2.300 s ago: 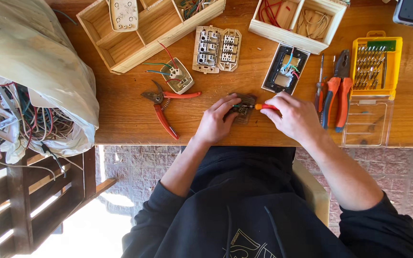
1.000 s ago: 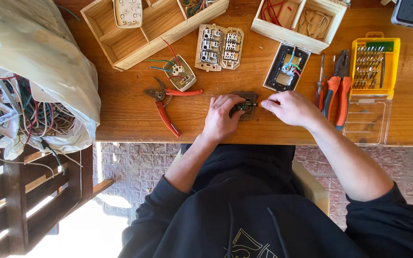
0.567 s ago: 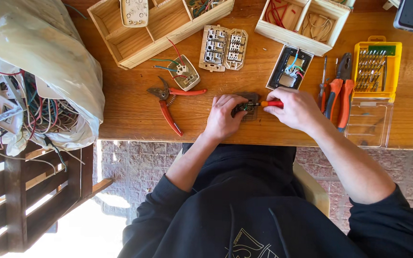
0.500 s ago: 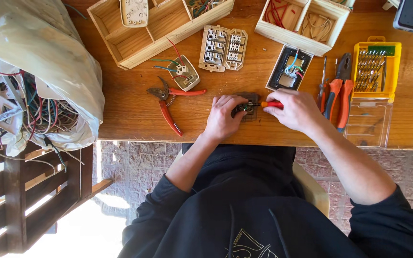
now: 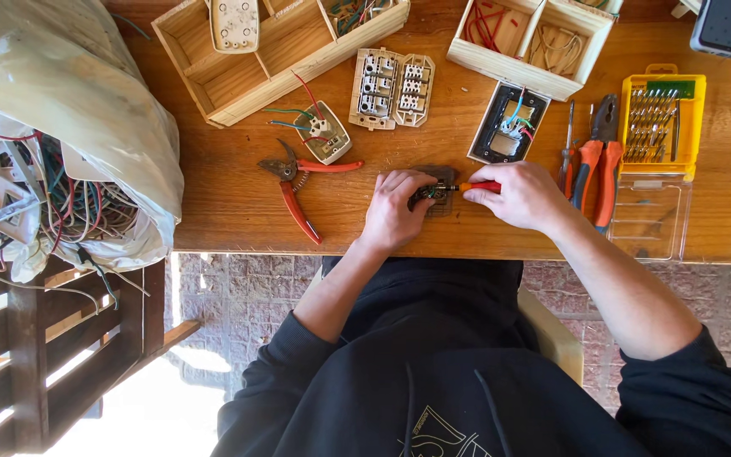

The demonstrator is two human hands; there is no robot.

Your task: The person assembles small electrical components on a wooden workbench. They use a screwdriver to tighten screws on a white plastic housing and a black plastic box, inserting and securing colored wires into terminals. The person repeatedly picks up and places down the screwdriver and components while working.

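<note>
My left hand [image 5: 395,211] pins a small dark switch module [image 5: 438,189] against the wooden table [image 5: 239,211] near its front edge. My right hand [image 5: 522,195] grips a red-handled screwdriver [image 5: 477,186] lying almost level, its tip pointing left into the module. Both hands sit close together, fingers curled. Most of the module is hidden under my left fingers.
Red-handled cutters [image 5: 298,182] lie left of my hands, orange pliers [image 5: 590,165] and a yellow bit case [image 5: 662,118] to the right. Wooden trays [image 5: 239,72], white socket modules [image 5: 392,87] and a wired frame [image 5: 509,127] sit behind. A plastic bag of wires [image 5: 52,144] fills the left.
The hands have stayed together on the module. The red screwdriver handle, hidden a second ago, now shows in my right hand with the tip set into the module.
</note>
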